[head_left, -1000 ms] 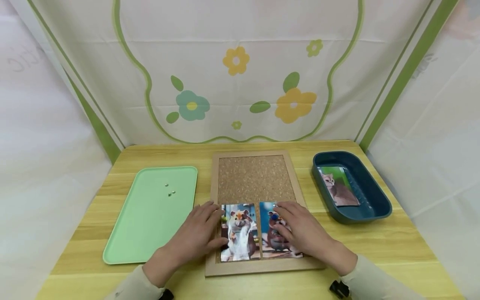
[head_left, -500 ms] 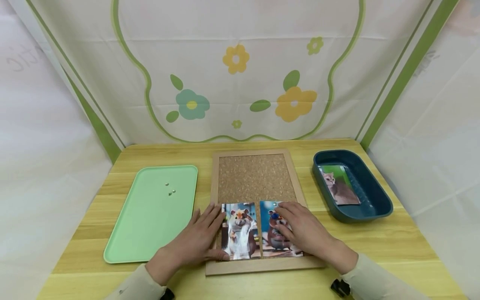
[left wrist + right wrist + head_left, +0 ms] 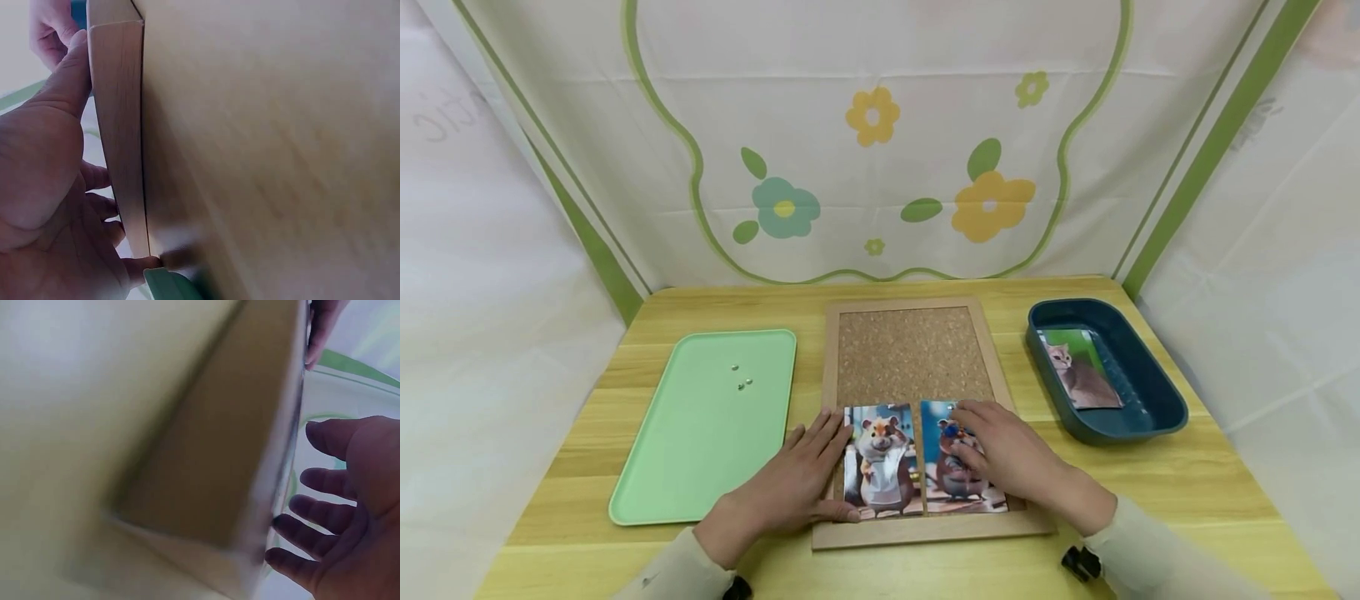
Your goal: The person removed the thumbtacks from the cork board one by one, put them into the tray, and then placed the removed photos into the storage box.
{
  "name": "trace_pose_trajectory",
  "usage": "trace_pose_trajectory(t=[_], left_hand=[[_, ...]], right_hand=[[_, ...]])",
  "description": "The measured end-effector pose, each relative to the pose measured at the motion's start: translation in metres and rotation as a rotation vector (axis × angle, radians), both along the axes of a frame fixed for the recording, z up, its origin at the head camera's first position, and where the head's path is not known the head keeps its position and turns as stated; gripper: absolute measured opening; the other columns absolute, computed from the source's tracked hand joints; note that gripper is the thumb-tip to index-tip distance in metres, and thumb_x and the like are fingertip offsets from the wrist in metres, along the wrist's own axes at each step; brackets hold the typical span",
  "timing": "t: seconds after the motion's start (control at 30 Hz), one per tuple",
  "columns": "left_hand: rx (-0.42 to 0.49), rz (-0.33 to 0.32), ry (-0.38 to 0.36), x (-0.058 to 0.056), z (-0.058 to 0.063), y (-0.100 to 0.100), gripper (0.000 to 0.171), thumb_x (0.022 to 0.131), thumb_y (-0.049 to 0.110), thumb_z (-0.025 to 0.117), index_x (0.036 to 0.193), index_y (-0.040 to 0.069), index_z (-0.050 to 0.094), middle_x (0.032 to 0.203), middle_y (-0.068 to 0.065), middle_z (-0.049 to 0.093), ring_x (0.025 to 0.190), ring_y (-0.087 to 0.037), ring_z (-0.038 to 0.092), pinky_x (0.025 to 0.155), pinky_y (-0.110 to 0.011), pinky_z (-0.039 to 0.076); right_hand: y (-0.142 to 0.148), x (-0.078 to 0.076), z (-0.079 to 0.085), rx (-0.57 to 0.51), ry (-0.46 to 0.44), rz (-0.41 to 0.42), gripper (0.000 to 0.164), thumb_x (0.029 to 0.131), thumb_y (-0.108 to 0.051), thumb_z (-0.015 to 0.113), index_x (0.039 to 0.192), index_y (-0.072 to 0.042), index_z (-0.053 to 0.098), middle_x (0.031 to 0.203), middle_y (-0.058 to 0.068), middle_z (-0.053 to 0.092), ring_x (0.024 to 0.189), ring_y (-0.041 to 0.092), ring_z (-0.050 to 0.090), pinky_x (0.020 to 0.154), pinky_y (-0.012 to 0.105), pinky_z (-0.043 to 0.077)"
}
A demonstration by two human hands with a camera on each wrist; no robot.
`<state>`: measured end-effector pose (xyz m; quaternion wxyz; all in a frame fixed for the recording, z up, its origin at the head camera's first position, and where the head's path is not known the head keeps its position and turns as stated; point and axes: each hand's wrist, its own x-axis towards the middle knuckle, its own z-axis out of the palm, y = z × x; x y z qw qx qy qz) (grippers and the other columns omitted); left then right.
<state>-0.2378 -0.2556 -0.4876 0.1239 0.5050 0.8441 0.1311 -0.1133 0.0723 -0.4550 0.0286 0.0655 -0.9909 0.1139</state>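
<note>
A cork board [image 3: 913, 354] in a wooden frame lies on the table. Two hamster pictures sit side by side on its near half: a light hamster picture [image 3: 882, 467] at left and a brown hamster picture [image 3: 962, 467] at right. My left hand [image 3: 797, 479] rests with straight fingers along the board's left edge, thumb across the light picture's lower left corner. My right hand [image 3: 1015, 454] lies over the right part of the brown picture, thumb and fingers spread apart with nothing pinched. A small shiny spot shows at that picture's top edge by the fingertips.
Left of the board lies a light green tray [image 3: 692, 450] with several small metallic pieces [image 3: 742, 384] on it. At right stands a dark blue bin [image 3: 1138, 375] holding a cat picture [image 3: 1084, 375]. A flower-printed cloth [image 3: 865, 200] hangs behind the table.
My left hand's thumb has slid down to the light picture's lower corner, and its fingers have spread along the frame. My right hand has barely moved.
</note>
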Motion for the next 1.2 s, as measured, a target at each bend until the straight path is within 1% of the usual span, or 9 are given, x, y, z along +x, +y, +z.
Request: trace_pose_trajectory(t=[0.13,0.23,0.5,0.6,0.7,0.83,1.0,1.1,1.2], left_hand=[[0.004,-0.001,-0.008,-0.001,-0.001,-0.001,0.114,0.092,0.079,0.058,0.168,0.003,0.02,0.176,-0.019,0.012,0.164,-0.039,0.007,0.125,-0.066,0.025],[0.017,-0.005,-0.008,-0.001,-0.002,-0.001,0.114,0.092,0.078,0.058,0.168,0.002,0.02,0.176,-0.02,0.013,0.163,-0.04,0.008,0.125,-0.067,0.025],[0.031,-0.003,-0.015,0.0,-0.001,-0.001,0.114,0.092,0.078,0.057,0.168,0.002,0.018,0.176,-0.019,0.011,0.164,-0.039,0.008,0.126,-0.066,0.023],[0.033,-0.002,-0.027,0.0,0.0,0.0,0.114,0.093,0.078,0.057,0.168,0.003,0.018,0.176,-0.019,0.011,0.164,-0.04,0.008,0.126,-0.066,0.022],[0.035,0.0,-0.034,0.0,0.001,0.0,0.113,0.092,0.078,0.057,0.168,0.003,0.019,0.176,-0.019,0.012,0.164,-0.04,0.008,0.126,-0.066,0.023],[0.039,0.001,-0.035,0.0,0.001,0.0,0.114,0.092,0.078,0.057,0.168,0.002,0.019,0.176,-0.019,0.012,0.164,-0.04,0.008,0.125,-0.066,0.023],[0.039,0.006,-0.033,0.0,-0.001,0.0,0.115,0.091,0.08,0.056,0.168,0.001,0.02,0.176,-0.02,0.012,0.164,-0.039,0.008,0.126,-0.066,0.023],[0.04,0.007,-0.03,-0.001,-0.003,0.0,0.116,0.091,0.08,0.056,0.168,0.001,0.02,0.176,-0.02,0.013,0.164,-0.039,0.009,0.126,-0.065,0.023],[0.046,0.008,-0.035,-0.001,-0.004,0.0,0.116,0.091,0.08,0.056,0.168,0.001,0.02,0.176,-0.02,0.013,0.164,-0.039,0.009,0.126,-0.066,0.022]], right_hand=[[-0.002,-0.012,0.01,-0.08,-0.065,-0.021,0.053,0.104,-0.032,0.068,0.15,-0.007,0.058,0.152,0.019,0.058,0.139,0.04,0.056,0.112,0.059,0.048],[-0.006,-0.023,0.017,-0.181,-0.095,-0.048,0.052,0.105,-0.032,0.067,0.149,-0.007,0.059,0.151,0.018,0.059,0.14,0.039,0.056,0.113,0.059,0.047],[-0.019,-0.051,0.022,-0.539,-0.219,-0.18,0.049,0.108,-0.032,0.062,0.151,-0.008,0.057,0.145,0.014,0.064,0.127,0.035,0.065,0.099,0.054,0.057],[-0.022,-0.061,0.022,-0.655,-0.266,-0.24,0.048,0.108,-0.032,0.061,0.15,-0.008,0.057,0.146,0.014,0.064,0.131,0.035,0.063,0.101,0.052,0.057],[-0.024,-0.071,0.022,-0.822,-0.316,-0.284,0.047,0.109,-0.027,0.059,0.15,-0.004,0.055,0.148,0.018,0.06,0.131,0.037,0.063,0.102,0.05,0.057],[-0.026,-0.081,0.021,-1.039,-0.39,-0.328,0.047,0.109,-0.021,0.058,0.15,0.002,0.052,0.146,0.024,0.059,0.125,0.038,0.066,0.099,0.046,0.06],[-0.027,-0.086,0.022,-1.149,-0.446,-0.369,0.046,0.108,-0.021,0.059,0.146,0.004,0.054,0.138,0.024,0.063,0.114,0.033,0.072,0.092,0.044,0.062],[-0.029,-0.087,0.021,-1.206,-0.462,-0.393,0.042,0.108,-0.019,0.058,0.143,0.005,0.056,0.129,0.023,0.066,0.105,0.028,0.073,0.089,0.042,0.063],[-0.031,-0.087,0.018,-1.219,-0.47,-0.388,0.041,0.107,-0.018,0.059,0.142,0.004,0.057,0.123,0.02,0.067,0.099,0.024,0.071,0.086,0.039,0.062]])
